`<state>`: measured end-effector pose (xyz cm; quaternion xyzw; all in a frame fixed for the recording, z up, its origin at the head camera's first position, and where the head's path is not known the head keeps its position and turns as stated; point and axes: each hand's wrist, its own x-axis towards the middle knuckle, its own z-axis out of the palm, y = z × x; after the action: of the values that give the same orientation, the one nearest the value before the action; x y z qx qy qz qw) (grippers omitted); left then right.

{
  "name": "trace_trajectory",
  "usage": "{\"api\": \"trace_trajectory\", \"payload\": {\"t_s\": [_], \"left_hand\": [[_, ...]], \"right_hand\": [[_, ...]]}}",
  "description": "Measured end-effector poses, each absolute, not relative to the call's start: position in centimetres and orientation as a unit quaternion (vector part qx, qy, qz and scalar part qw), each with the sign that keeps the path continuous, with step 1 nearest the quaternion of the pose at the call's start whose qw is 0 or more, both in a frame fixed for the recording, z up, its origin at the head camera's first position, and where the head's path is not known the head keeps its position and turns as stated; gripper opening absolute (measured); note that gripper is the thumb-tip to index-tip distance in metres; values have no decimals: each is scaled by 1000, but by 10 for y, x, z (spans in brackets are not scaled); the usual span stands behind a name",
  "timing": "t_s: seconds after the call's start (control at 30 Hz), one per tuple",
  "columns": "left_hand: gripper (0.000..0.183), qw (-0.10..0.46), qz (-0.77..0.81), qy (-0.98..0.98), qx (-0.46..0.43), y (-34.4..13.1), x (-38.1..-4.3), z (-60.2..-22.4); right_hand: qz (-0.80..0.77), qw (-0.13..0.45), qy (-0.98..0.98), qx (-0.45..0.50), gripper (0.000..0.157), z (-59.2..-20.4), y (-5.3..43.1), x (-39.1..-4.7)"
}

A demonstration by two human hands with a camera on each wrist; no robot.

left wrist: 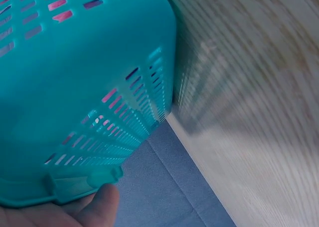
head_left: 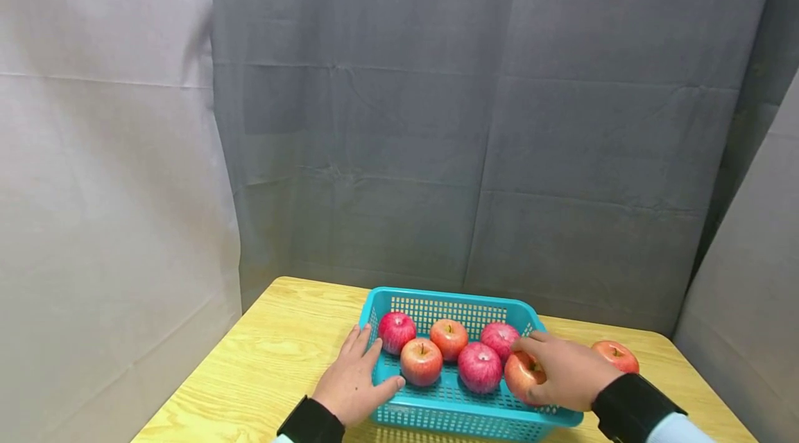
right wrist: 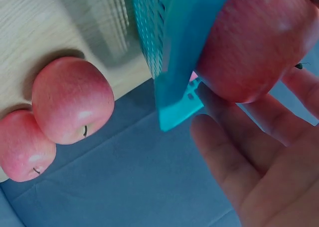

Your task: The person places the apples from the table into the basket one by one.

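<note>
A turquoise plastic basket with slotted walls sits on the table with several apples inside. My right hand grips a red-orange apple at the basket's right end, thumb and fingers around it; the right wrist view shows this apple beside the rim. My left hand lies at the basket's left end, fingers extended and spread, its fingertips at the rim. Near that hand are a dark pink apple and a red-orange apple. Another dark pink apple lies left of the held one.
The pale wooden table carries two more apples right of the basket: a larger apple and its neighbour in the right wrist view. Grey cloth hangs behind the table, with lighter cloth at the left.
</note>
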<state>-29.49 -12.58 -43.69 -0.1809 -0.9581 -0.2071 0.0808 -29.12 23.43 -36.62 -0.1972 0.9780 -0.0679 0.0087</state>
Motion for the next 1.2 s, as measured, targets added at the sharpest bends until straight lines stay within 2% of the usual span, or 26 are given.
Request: {"api": "trace_trajectory", "payload": {"t_s": [0.27,0.53,0.87,1.2], "left_hand": [[93,74,-202,-961,-173,-125,-297,-440],[94,74,-201,-961,-174,-125,-297,-440],[93,77,-204,-960,-175,-125,-296,-440],[93,79,-207,-959,-175,-125,-296,-440]], "right_hand": [[-45,-1,974,-220,54,-378,228,-292],[-54,19,972,-228,50,-385,223,-293],[-23,-1,964,-264,41,-397,222,-301],[-44,25,964,-261,43,-404,222,-308]]}}
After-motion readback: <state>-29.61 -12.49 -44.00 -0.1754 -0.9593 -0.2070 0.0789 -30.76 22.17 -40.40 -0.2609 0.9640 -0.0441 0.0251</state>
